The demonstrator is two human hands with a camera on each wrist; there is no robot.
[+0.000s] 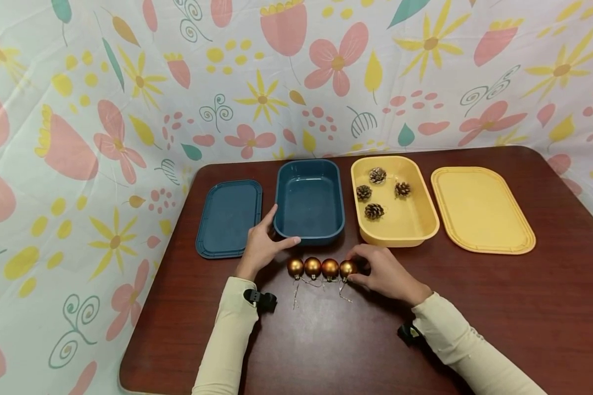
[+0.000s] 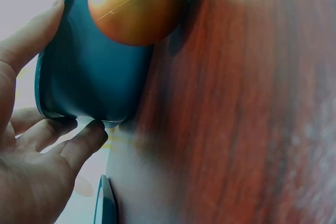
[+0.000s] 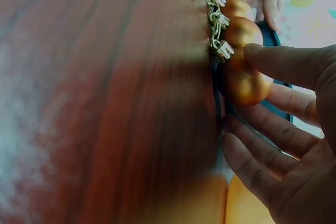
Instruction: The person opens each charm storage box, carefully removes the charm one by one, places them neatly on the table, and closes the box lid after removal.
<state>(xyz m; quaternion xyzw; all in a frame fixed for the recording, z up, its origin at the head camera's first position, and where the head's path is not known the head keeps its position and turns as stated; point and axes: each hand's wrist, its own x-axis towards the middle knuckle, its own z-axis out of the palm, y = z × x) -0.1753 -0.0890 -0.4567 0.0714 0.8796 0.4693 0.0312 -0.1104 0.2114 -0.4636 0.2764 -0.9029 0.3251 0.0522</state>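
Four is not counted here: several copper-gold Christmas baubles point(image 1: 313, 267) lie in a row on the table, with metal caps and thin gold strings toward the person. My right hand point(image 1: 387, 271) pinches the rightmost bauble point(image 3: 244, 81), thumb on its near side and fingers behind it. At the near left corner of the empty blue container point(image 1: 308, 206), my left hand point(image 1: 263, 244) grips the rim, its thumb at the front and its fingers along the left side. In the left wrist view a bauble point(image 2: 137, 9) stands close in front of that container.
A yellow container point(image 1: 402, 219) with several pine cones point(image 1: 374, 212) stands right of the blue one. The blue lid point(image 1: 231, 218) lies at the left, the yellow lid point(image 1: 483, 209) at the right. A flowered cloth point(image 1: 286, 109) hangs behind the brown table point(image 1: 326, 345).
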